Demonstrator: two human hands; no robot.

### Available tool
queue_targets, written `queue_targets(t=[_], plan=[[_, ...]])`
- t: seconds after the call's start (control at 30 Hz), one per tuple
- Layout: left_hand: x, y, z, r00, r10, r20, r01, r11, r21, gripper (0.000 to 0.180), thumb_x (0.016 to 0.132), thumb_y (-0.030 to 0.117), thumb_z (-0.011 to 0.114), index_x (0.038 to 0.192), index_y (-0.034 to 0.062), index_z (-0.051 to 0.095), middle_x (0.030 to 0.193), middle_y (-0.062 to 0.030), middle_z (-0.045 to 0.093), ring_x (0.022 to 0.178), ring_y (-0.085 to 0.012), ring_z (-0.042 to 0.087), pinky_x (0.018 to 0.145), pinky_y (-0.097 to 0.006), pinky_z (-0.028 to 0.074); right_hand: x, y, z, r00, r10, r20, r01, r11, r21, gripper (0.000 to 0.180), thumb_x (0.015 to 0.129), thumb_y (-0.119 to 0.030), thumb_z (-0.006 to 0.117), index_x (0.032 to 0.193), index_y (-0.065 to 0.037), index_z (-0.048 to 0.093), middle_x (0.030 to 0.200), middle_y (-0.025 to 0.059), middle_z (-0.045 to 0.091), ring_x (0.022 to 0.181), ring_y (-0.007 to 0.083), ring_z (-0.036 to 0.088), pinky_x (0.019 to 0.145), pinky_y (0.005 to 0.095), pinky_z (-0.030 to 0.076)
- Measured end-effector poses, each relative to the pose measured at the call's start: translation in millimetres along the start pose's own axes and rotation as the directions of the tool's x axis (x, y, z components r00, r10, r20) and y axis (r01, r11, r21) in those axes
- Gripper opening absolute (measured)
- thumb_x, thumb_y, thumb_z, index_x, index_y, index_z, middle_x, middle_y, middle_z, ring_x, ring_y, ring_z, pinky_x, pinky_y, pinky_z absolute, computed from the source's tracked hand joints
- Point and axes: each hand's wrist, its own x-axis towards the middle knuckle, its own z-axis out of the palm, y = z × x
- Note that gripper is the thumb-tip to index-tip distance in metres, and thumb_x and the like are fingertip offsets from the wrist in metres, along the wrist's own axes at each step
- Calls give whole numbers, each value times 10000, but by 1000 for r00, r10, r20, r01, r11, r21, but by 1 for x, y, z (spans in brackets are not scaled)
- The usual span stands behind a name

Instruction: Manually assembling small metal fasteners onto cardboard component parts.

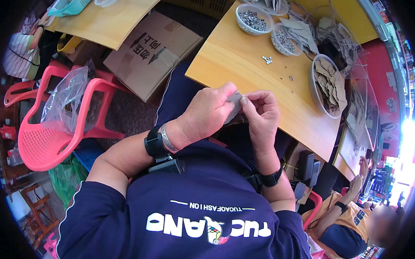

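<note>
My left hand (207,110) grips a small flat grey piece (233,107) between thumb and fingers, just off the near edge of the wooden table (232,62). At the same piece's right edge, my right hand (264,114) has thumb and forefinger pinched together. Whether a tiny part sits between those fingertips is hidden. Beyond my hands, a few loose shiny metal bits (267,60) lie on the tabletop. Two clear plastic bowls, one farther back (241,27) and one nearer (275,46), hold many small metal parts.
An oval plastic tub (313,85) of grey-brown flat pieces stands at the table's right side. More flat pieces (300,32) are heaped at the back. A cardboard box (151,50) and a pink plastic chair (47,146) are to the left. A co-worker (346,221) sits at right.
</note>
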Motion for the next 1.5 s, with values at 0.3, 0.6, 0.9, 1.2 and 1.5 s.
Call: queue_targets(t=[0.3, 0.6, 0.9, 1.2, 1.5], plan=[[7, 1, -2, 978, -186, 91, 203, 952, -229, 170, 867, 83, 546, 1002, -7, 597, 863, -70, 664, 809, -106, 606, 712, -285, 484, 4, -7, -1, 999, 48, 18, -48, 998, 32, 169, 917, -60, 650, 1061, 2, 589, 925, 26, 626, 796, 76, 598, 704, 237, 515], [4, 7, -1, 985, -152, 81, 160, 982, -102, 153, 877, 84, 540, 991, -4, 593, 849, -65, 657, 809, -107, 600, 720, -277, 482, 8, -7, -12, 978, 138, 157, -146, 989, 39, 115, 933, -81, 626, 1015, 0, 635, 873, 12, 649, 772, 71, 604, 687, 227, 511], [-8, 6, 5, 973, -221, 62, 229, 931, -284, 162, 882, 67, 526, 1018, -4, 579, 914, -56, 656, 817, -105, 615, 729, -264, 502, 7, -10, -14, 967, 45, 250, -20, 994, -103, 131, 912, -70, 624, 1009, 14, 650, 840, 18, 662, 732, 78, 611, 664, 244, 521], [-25, 39, 10, 996, -83, -33, 74, 975, -209, 122, 901, 33, 510, 985, -2, 591, 855, -41, 661, 773, -81, 604, 686, -262, 507, -5, -43, -18, 962, -48, 268, 74, 993, -87, 119, 866, -40, 630, 959, 22, 670, 820, 56, 695, 728, 95, 637, 675, 256, 529], [-58, 52, 6, 992, -80, -102, 67, 990, -126, 131, 890, 12, 520, 1000, 19, 590, 906, -20, 633, 816, -72, 589, 726, -230, 485, -29, -52, 1, 931, -273, 243, 346, 874, -342, 143, 741, -79, 645, 867, -31, 692, 713, 157, 667, 662, 271, 664, 655, 340, 529]])
